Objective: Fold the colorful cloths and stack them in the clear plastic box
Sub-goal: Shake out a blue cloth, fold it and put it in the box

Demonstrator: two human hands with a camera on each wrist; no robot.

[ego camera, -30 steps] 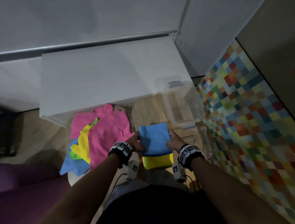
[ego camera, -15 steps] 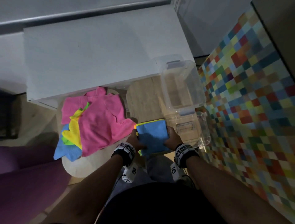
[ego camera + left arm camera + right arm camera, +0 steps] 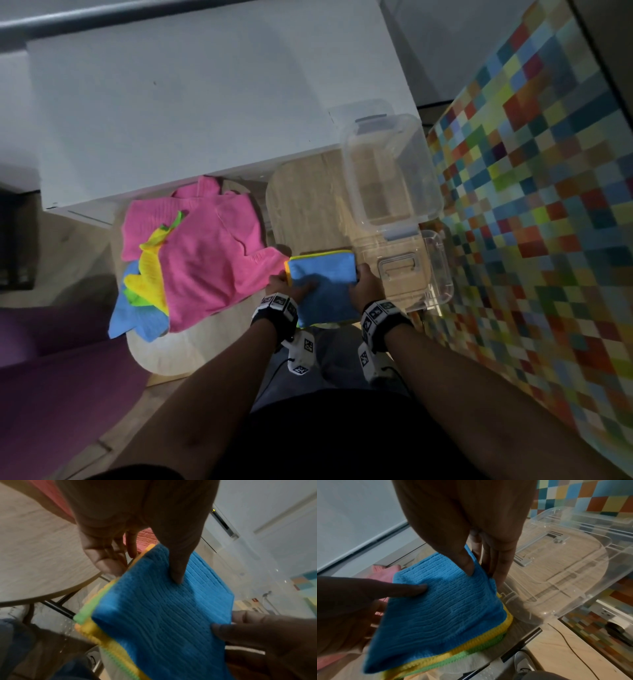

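Note:
A folded stack (image 3: 325, 284), with a blue cloth on top and yellow and green layers under it, is held at the near edge of the wooden table (image 3: 301, 212). My left hand (image 3: 289, 286) grips its left side, thumb (image 3: 178, 568) on top and fingers beneath. My right hand (image 3: 359, 281) grips the right side the same way, thumb (image 3: 467, 563) pressing the blue cloth (image 3: 440, 612). The clear plastic box (image 3: 346, 171) stands open at the table's far right. Its lid (image 3: 435, 274) lies just right of my right hand.
A loose pile of pink (image 3: 205, 260), yellow, green and blue cloths lies on the round table (image 3: 191, 346) to the left. A white cabinet (image 3: 205, 102) stands behind both tables. A multicoloured tiled wall (image 3: 531, 205) runs along the right. My legs are below the stack.
The head view has tipped downward. The stack stays in both hands; its yellow edge showed on the near side before and shows on the far and left sides now.

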